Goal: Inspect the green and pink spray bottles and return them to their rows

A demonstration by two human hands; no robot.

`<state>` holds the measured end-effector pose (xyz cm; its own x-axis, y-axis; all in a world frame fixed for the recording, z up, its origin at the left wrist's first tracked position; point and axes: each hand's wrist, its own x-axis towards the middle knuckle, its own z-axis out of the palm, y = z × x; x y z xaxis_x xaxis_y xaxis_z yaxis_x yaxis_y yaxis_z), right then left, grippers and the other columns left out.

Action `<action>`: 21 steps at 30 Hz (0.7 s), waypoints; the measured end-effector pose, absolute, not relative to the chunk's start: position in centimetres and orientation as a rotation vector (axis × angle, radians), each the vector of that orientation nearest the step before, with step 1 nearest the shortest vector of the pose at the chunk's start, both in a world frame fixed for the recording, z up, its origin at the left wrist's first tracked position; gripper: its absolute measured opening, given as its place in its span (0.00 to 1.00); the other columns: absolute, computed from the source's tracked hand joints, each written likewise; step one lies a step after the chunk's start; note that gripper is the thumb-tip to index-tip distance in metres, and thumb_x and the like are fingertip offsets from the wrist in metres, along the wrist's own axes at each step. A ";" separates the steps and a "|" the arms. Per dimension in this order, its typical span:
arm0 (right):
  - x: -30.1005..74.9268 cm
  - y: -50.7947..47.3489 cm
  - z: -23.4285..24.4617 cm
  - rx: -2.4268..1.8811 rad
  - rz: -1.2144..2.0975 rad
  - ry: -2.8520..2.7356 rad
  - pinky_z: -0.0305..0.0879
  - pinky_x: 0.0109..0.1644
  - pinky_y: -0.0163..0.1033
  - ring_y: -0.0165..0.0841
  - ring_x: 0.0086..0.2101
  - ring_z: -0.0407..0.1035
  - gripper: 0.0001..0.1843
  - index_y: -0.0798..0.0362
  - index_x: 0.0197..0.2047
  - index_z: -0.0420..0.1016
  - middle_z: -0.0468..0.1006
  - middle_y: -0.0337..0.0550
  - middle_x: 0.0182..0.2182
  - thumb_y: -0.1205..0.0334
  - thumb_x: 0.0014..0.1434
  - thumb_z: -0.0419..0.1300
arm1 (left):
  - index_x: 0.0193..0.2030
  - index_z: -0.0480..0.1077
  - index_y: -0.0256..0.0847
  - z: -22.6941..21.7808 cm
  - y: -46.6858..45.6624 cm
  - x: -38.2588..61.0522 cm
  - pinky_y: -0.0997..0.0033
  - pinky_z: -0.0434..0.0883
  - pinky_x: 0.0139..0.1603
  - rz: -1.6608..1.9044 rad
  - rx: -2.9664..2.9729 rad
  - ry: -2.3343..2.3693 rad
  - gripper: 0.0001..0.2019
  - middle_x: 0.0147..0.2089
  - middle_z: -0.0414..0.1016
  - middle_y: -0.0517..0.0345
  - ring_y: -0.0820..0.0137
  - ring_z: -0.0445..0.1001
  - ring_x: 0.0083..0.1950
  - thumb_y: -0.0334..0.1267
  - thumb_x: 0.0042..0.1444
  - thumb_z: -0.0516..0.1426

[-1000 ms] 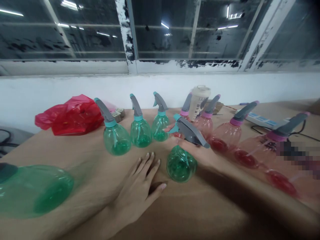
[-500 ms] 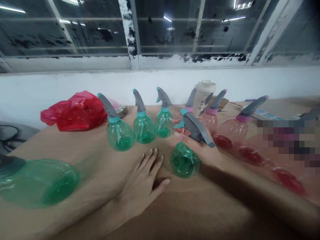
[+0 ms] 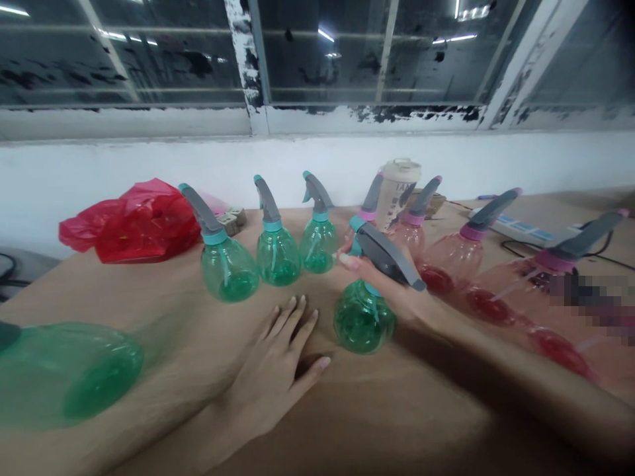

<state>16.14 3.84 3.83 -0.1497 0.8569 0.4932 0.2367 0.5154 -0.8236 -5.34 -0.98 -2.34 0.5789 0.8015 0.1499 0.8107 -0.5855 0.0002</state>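
Observation:
My right hand [image 3: 384, 281] is wrapped round the neck of a green spray bottle [image 3: 362, 324] with a grey and teal trigger head, a finger by the trigger. Green liquid shows in its round body, which is at the tabletop. My left hand [image 3: 278, 360] lies flat on the wooden table [image 3: 347, 423], fingers stretched out, left of that bottle. Beyond it stand three more green spray bottles: one on the left [image 3: 228, 268], one in the middle [image 3: 278, 254] and one on the right [image 3: 318, 244].
Another green bottle [image 3: 94, 370] looms at the left edge. Several pink spray bottles [image 3: 451, 258] line the right side. A red plastic bag [image 3: 139, 225] lies at back left. A lidded cup [image 3: 397, 192] and a power strip [image 3: 516, 228] sit near the wall.
The view has shifted a little, so most things appear further left. My right hand's fingers have closed in at the trigger of the green spray bottle. My left hand stays flat.

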 end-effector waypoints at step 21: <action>16.1 3.7 4.1 -0.753 1.027 -1.692 0.61 0.60 0.47 0.36 0.50 0.70 0.19 0.42 0.53 0.71 0.80 0.39 0.38 0.54 0.57 0.61 | 0.66 0.55 0.37 -2.2 -0.9 -5.2 0.50 0.55 0.66 -0.215 -2.717 -1.389 0.32 0.69 0.51 0.48 0.57 0.49 0.69 0.57 0.62 0.45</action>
